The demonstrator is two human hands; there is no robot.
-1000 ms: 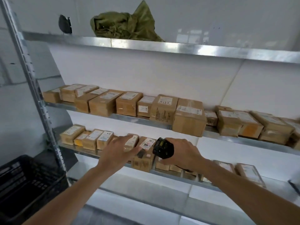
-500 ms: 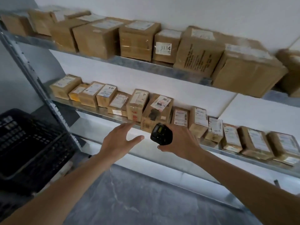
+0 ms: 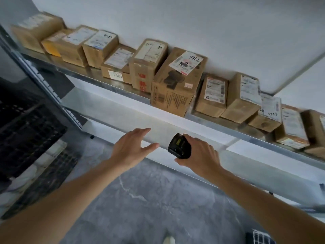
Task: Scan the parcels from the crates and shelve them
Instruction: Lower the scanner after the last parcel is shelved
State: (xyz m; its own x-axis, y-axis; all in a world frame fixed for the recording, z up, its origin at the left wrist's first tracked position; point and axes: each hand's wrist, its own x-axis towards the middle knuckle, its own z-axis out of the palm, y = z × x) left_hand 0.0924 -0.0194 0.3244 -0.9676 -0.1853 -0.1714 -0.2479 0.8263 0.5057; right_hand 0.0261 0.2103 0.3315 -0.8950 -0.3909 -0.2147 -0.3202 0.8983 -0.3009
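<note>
Brown cardboard parcels (image 3: 177, 81) with white labels line the metal shelf (image 3: 109, 83) along its front edge. Left hand (image 3: 131, 149) spread, holding nothing; right hand (image 3: 202, 154) grips a black handheld scanner (image 3: 179, 146).

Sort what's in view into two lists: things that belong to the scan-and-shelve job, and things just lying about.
Job:
scanner gripped in the right hand
left hand, open, holding nothing
shelved parcels
metal shelf
black crates

Lying about:
grey floor
white wall
</note>
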